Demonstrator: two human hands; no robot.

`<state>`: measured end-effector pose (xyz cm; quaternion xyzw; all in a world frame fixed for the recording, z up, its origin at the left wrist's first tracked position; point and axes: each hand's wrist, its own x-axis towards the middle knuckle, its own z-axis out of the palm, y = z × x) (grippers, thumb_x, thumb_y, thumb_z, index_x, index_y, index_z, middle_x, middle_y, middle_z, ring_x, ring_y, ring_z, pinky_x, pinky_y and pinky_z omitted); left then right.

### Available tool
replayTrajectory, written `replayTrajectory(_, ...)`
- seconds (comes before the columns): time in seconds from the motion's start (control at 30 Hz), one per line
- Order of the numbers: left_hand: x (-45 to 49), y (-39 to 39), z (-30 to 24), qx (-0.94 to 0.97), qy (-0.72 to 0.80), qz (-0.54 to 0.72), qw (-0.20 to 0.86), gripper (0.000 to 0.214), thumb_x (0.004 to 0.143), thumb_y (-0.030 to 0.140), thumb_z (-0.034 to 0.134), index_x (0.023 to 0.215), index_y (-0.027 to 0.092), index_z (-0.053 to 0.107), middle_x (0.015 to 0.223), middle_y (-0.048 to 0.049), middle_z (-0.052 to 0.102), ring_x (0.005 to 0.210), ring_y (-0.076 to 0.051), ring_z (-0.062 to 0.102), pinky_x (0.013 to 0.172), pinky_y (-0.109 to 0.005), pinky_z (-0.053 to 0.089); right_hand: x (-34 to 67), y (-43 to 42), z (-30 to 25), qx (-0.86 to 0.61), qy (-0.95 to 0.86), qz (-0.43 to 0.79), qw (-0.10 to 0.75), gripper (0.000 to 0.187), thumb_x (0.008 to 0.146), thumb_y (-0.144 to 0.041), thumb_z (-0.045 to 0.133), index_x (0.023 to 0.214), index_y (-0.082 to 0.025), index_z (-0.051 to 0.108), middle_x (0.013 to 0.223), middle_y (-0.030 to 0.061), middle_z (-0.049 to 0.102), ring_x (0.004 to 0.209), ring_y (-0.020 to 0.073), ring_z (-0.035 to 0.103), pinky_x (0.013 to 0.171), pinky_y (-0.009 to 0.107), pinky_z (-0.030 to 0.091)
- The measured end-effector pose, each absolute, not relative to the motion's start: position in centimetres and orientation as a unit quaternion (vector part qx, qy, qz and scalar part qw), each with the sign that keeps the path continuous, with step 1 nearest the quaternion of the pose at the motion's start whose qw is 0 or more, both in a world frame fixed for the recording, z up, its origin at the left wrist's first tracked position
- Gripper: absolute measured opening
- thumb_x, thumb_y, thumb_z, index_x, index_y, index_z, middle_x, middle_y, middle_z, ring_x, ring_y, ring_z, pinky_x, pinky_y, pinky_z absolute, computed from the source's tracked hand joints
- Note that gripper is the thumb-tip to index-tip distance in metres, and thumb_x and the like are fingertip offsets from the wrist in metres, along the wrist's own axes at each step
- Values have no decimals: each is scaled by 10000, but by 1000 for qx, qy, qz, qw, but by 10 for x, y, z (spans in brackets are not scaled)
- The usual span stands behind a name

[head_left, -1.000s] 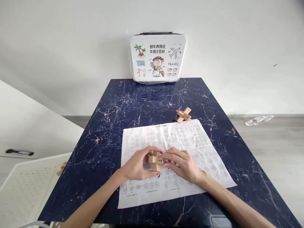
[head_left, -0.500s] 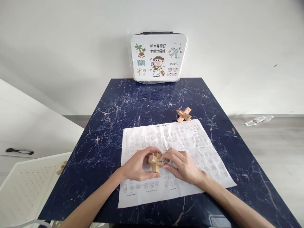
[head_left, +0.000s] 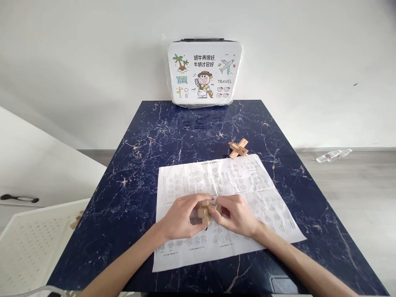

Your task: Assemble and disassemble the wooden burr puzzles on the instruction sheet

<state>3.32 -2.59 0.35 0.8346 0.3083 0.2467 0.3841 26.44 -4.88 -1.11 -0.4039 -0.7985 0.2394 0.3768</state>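
A pale wall rose behind a dark blue, marbled tabletop [head_left: 173, 136], and a white printed case [head_left: 204, 88] stood upright at its far edge. A creased paper sheet [head_left: 262, 202] lay across the tabletop's near half. Above the sheet, toward the near edge, was an interlocked wooden puzzle [head_left: 204, 213]. The left hand [head_left: 177, 216] had its thumb and fingers clamped around the puzzle's near and far ends; the right hand [head_left: 236, 216] pinched its right end between thumb and curled fingers, though the exact contact there was partly hidden. A second wooden cross [head_left: 239, 149] lay just beside the sheet's far right corner, toward the tabletop's right edge.
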Motion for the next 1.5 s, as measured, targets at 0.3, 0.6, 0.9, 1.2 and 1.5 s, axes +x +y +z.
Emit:
replayTrajectory(0.3,29,-26,-2,841,310,236,376,677,902,429,870,1457,337,494,1393,-66,725,1203,-310,740,1046,-498,577,265,-49,-10,-448,-726,390,347,542,1051,-440,547,610,-231,312,497,-74,346,464,85,312,469,249,274)
replayTrajectory(0.6,29,-25,2,809,325,229,432,707,879,437,890,1453,332,490,1417,-87,696,1175,-311,729,1009,-491,567,268,-47,-8,-454,-711,432,319,582,1080,-520,510,609,-233,322,528,-67,307,491,100,282,482,272,259)
replayTrajectory(0.9,28,-25,2,804,329,237,436,702,887,427,877,1468,322,497,1420,-103,689,1162,-308,728,1016,-491,569,269,-48,-9,-450,-709,434,326,518,1100,-543,503,690,-233,430,578,-59,401,512,111,353,499,271,313)
replayTrajectory(1.2,28,-22,10,753,315,239,526,708,843,424,921,1426,314,533,1368,-89,683,1186,-304,701,1017,-479,563,272,-48,-10,-427,-742,391,337,452,1145,-546,420,847,-223,525,633,-48,515,521,118,434,519,264,364)
replayTrajectory(1.5,25,-19,8,743,326,236,535,657,842,567,880,1358,288,583,1176,-61,721,988,-258,706,854,-398,571,272,-47,-10,-416,-754,386,332,450,1147,-522,420,802,-236,457,626,-54,468,517,119,418,510,267,346)
